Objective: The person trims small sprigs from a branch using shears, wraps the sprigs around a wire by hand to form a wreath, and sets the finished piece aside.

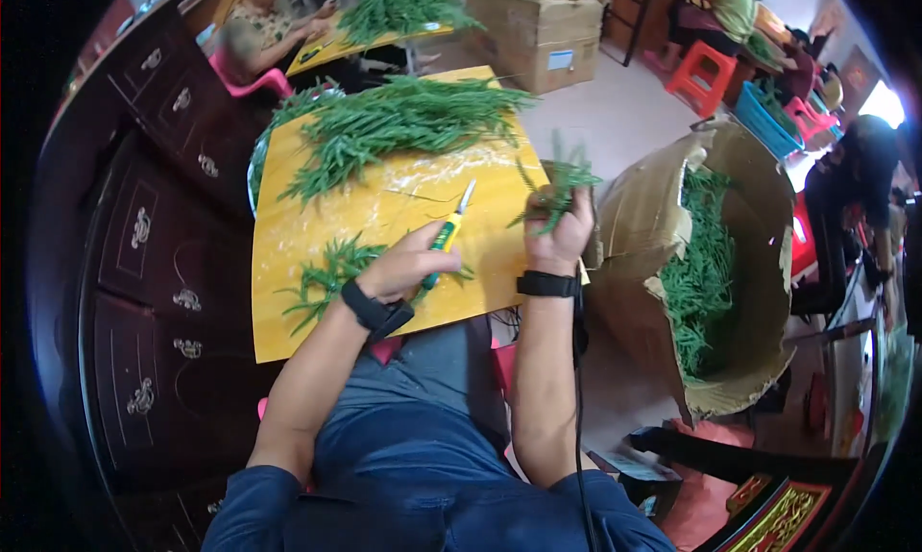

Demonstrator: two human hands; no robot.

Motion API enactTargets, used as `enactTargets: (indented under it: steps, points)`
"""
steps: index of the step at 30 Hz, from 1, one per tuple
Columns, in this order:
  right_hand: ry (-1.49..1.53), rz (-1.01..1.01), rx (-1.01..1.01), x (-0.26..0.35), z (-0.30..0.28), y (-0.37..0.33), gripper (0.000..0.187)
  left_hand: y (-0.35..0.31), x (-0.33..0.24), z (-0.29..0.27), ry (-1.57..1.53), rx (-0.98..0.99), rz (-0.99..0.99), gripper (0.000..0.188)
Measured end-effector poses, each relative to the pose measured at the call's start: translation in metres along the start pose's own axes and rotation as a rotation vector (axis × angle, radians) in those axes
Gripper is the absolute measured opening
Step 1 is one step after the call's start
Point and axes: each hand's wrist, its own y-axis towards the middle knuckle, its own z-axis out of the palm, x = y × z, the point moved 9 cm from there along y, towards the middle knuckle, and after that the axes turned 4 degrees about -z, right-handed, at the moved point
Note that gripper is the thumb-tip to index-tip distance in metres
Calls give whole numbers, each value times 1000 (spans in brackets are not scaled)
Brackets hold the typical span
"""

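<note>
1. The left hand (pixel 408 264) is closed round the green-and-yellow handle of a small knife (pixel 447 235), blade pointing away over the yellow board (pixel 288 321).
2. The right hand (pixel 560 227) grips a bunch of green stems (pixel 557 185), raised at the board's right edge.
3. Trimmed stems (pixel 331 275) lie on the board's near left; a big heap (pixel 394 120) covers its far end.
4. This looks like the trimming step; the next cut likely needs the bunch brought to the blade.
5. An open cardboard box (pixel 759 264) of greens stands right of the board.
</note>
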Motion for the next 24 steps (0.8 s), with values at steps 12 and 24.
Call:
enactTargets:
  steps: [12,24]
  points:
    - [284,108,267,1,30,-17,16,30,-23,22,1087,-469,23,76]
    - [-7,329,336,-35,38,-28,24,-100,-46,-95,967,-719,287,55]
